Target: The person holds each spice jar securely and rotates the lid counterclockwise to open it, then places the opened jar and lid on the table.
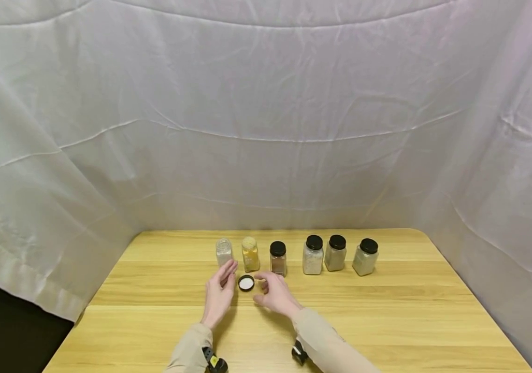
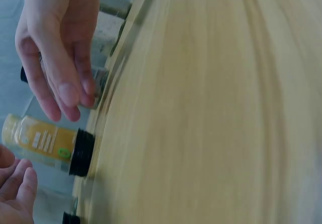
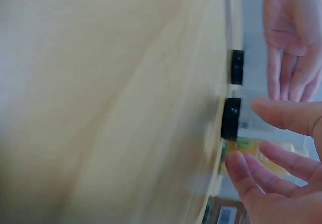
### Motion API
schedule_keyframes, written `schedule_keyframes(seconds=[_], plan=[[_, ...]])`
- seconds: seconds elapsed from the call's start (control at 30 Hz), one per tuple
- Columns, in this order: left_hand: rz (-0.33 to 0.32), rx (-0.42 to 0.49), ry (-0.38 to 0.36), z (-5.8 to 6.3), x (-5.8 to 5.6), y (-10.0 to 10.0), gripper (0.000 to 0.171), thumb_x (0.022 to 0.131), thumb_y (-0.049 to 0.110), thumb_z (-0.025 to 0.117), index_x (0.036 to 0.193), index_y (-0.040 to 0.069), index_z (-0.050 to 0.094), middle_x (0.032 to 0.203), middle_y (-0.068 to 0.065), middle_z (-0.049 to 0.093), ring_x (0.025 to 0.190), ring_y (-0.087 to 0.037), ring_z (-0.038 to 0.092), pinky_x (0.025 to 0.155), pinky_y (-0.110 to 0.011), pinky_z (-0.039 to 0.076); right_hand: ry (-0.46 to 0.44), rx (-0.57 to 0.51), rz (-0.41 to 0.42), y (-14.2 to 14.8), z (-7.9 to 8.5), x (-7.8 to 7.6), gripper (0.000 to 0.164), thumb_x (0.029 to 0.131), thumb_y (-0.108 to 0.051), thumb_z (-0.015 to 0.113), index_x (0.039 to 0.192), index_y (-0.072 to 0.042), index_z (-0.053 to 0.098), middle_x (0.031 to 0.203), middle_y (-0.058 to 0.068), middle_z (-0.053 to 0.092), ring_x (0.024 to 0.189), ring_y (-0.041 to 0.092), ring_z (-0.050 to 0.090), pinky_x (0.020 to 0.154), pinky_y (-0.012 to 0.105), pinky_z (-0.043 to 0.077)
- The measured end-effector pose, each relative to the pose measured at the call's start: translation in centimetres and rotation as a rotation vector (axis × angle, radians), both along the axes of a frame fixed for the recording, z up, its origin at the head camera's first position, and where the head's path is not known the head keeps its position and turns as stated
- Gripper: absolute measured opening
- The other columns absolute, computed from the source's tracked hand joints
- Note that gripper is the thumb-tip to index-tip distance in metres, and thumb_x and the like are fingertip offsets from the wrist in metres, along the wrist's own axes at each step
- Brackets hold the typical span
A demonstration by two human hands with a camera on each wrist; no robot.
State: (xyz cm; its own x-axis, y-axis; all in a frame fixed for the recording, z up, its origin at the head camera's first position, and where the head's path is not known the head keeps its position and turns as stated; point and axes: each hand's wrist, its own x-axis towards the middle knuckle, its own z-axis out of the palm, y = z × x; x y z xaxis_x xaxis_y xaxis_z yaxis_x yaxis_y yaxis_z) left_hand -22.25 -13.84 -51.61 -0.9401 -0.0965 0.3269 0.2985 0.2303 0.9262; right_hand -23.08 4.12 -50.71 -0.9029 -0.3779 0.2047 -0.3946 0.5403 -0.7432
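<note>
A black lid [image 1: 246, 283] lies on the table, its white lining facing up, between my two hands. My left hand [image 1: 220, 292] is just left of it, fingers extended and holding nothing. On the other side my right hand [image 1: 276, 294] has thumb and fingers spread apart around air. Behind the lid stands an uncapped square jar of yellow powder [image 1: 250, 257]. Left of that is another uncapped jar with pale contents [image 1: 224, 252], partly covered by my left fingers. A second black lid [image 3: 237, 67] shows in the right wrist view; the left hand hides it in the head view.
A jar of brown contents [image 1: 277, 259] with a black lid stands behind my right hand. Farther right are three more black-capped jars, with white [image 1: 313, 258], greyish [image 1: 335, 254] and pale [image 1: 365, 258] contents. Grey-white cloth [image 1: 266, 176] hangs behind the wooden table [image 1: 387, 321].
</note>
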Motion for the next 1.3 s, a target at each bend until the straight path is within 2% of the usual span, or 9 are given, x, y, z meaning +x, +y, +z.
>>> schedule_keyframes(seconds=[0.2, 0.37, 0.53, 0.63, 0.83, 1.07, 1.2, 1.3], plan=[[-0.034, 0.011, -0.032, 0.1, -0.2, 1.4, 0.040, 0.101, 0.001, 0.055, 0.140, -0.006, 0.053, 0.136, -0.022, 0.064, 0.126, -0.038, 0.062, 0.106, -0.037, 0.053, -0.083, -0.054, 0.045, 2.8, 0.5, 1.5, 0.055, 0.081, -0.007, 0.080, 0.130, 0.008, 0.058, 0.124, 0.027, 0.063, 0.101, 0.036, 0.064, 0.087, 0.044, 0.058], [-0.127, 0.014, -0.040, 0.2, -0.4, 2.8, 0.043, 0.101, 0.002, 0.056, 0.143, -0.005, 0.050, 0.140, -0.024, 0.060, 0.130, -0.038, 0.059, 0.108, -0.033, 0.052, -0.077, -0.105, 0.039, 5.6, 0.7, 2.4, 0.055, 0.083, -0.010, 0.079, 0.131, 0.008, 0.058, 0.128, 0.028, 0.062, 0.107, 0.041, 0.064, 0.094, 0.048, 0.058], [-0.253, -0.020, -0.034, 0.1, -1.1, 4.3, 0.051, 0.102, 0.009, 0.057, 0.148, -0.008, 0.041, 0.149, -0.030, 0.048, 0.138, -0.042, 0.049, 0.116, -0.045, 0.044, -0.084, -0.167, 0.016, 8.2, 0.9, 3.0, 0.054, 0.086, -0.013, 0.078, 0.131, 0.009, 0.058, 0.130, 0.029, 0.061, 0.110, 0.044, 0.062, 0.097, 0.050, 0.057], [-0.286, -0.041, -0.049, 0.1, -1.5, 5.0, 0.055, 0.102, 0.010, 0.057, 0.150, -0.009, 0.036, 0.153, -0.031, 0.042, 0.142, -0.044, 0.044, 0.118, -0.050, 0.039, -0.104, -0.190, 0.001, 9.3, 0.9, 3.3, 0.054, 0.088, -0.015, 0.077, 0.132, 0.008, 0.057, 0.132, 0.029, 0.060, 0.113, 0.045, 0.060, 0.097, 0.050, 0.057], [-0.266, -0.126, -0.088, 0.6, -2.2, 6.4, 0.063, 0.102, 0.018, 0.059, 0.153, -0.008, 0.031, 0.156, -0.032, 0.036, 0.143, -0.048, 0.040, 0.118, -0.053, 0.038, -0.117, -0.208, -0.039, 10.5, 0.9, 3.8, 0.054, 0.089, -0.019, 0.076, 0.134, 0.005, 0.057, 0.134, 0.029, 0.060, 0.116, 0.045, 0.060, 0.096, 0.046, 0.058], [-0.198, -0.242, -0.046, 0.7, -3.1, 7.7, 0.068, 0.101, 0.023, 0.061, 0.152, -0.011, 0.031, 0.153, -0.035, 0.038, 0.138, -0.049, 0.046, 0.115, -0.056, 0.042, -0.112, -0.207, -0.027, 10.8, 0.8, 4.1, 0.054, 0.090, -0.020, 0.075, 0.134, 0.005, 0.057, 0.134, 0.029, 0.060, 0.115, 0.046, 0.060, 0.095, 0.044, 0.059], [-0.166, -0.250, -0.054, 0.6, -3.6, 8.3, 0.070, 0.099, 0.022, 0.063, 0.153, -0.008, 0.030, 0.154, -0.032, 0.039, 0.138, -0.048, 0.047, 0.116, -0.055, 0.042, -0.098, -0.212, -0.028, 10.8, 0.9, 4.1, 0.053, 0.090, -0.019, 0.075, 0.133, 0.005, 0.057, 0.133, 0.029, 0.060, 0.114, 0.047, 0.060, 0.095, 0.043, 0.059], [-0.160, -0.230, -0.068, 0.6, -3.9, 8.6, 0.072, 0.099, 0.023, 0.063, 0.155, -0.006, 0.027, 0.156, -0.032, 0.037, 0.142, -0.047, 0.043, 0.119, -0.055, 0.039, -0.087, -0.223, -0.027, 10.8, 0.9, 4.2, 0.051, 0.090, -0.018, 0.075, 0.133, 0.005, 0.058, 0.133, 0.029, 0.060, 0.114, 0.047, 0.060, 0.094, 0.044, 0.059]])
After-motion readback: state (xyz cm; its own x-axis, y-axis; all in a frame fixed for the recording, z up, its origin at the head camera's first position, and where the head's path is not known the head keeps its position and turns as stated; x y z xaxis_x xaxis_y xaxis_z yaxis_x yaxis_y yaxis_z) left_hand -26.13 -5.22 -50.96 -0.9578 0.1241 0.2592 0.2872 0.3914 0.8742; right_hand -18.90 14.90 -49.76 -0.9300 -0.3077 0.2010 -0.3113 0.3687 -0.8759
